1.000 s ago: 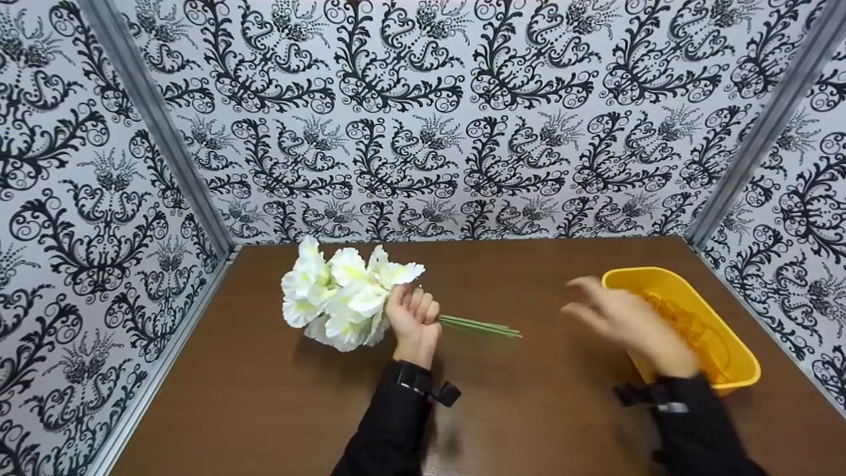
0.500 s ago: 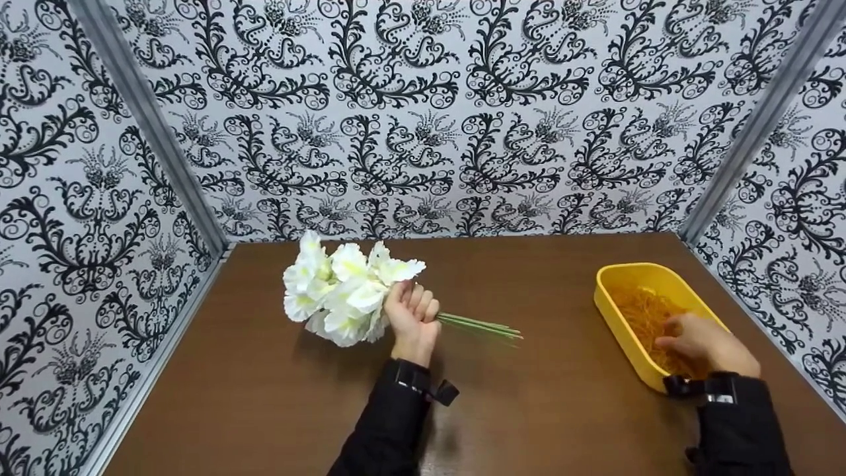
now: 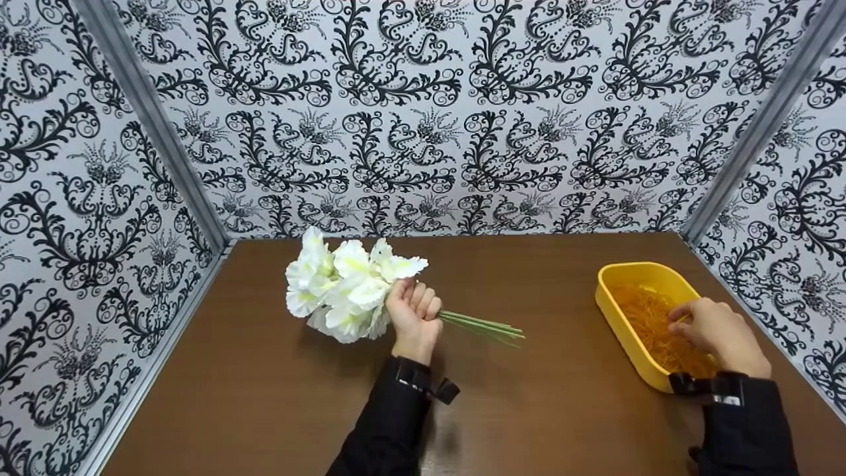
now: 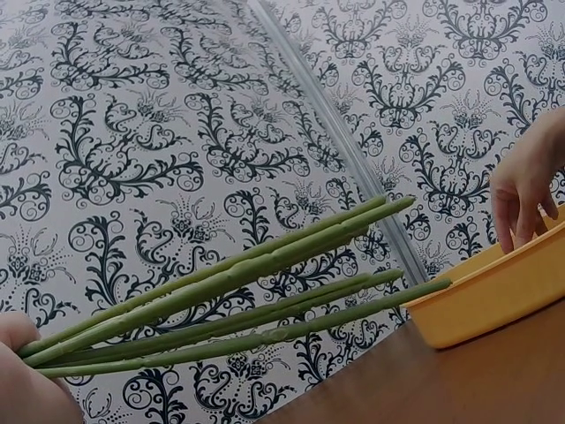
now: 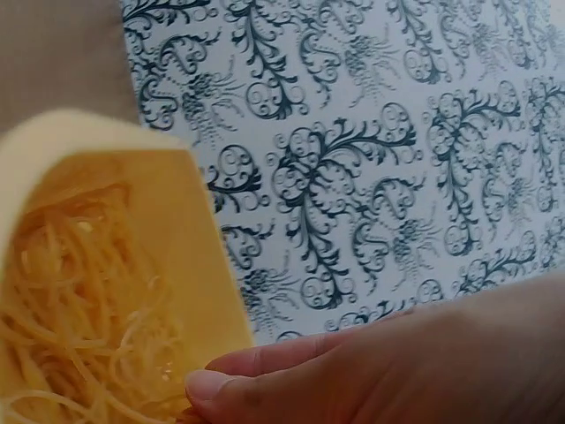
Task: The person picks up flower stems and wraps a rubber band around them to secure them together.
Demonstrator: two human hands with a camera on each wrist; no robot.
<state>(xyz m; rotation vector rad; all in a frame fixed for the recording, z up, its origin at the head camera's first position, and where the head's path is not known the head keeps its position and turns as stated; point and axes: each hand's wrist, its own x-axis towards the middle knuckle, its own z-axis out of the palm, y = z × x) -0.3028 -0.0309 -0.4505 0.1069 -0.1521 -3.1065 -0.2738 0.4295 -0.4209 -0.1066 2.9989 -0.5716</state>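
Observation:
My left hand [image 3: 415,314] grips a bunch of artificial white flowers [image 3: 350,284] just below the blooms, holding it over the table. Green stems [image 4: 265,265] stick out of the fist toward the right, their cut ends spread a little. On the right, a yellow plastic bin [image 3: 621,330] holds a tangle of amber rubber bands [image 5: 88,309]. My right hand [image 3: 724,334] reaches over the bin's right side, fingers bent down among the bands. In the right wrist view its thumb and forefinger come together at the bands; I cannot tell whether a band is pinched.
Brown wood-look table [image 3: 515,410] under everything. Patterned black-and-white panels [image 3: 423,132] with grey metal corner posts [image 3: 158,125] enclose the back and sides. The bin stands near the right panel.
My right hand has swung from the bin's left side, fingers spread, into the bin, then shifted slightly within it. My left hand keeps its grip on the flowers in nearly the same place.

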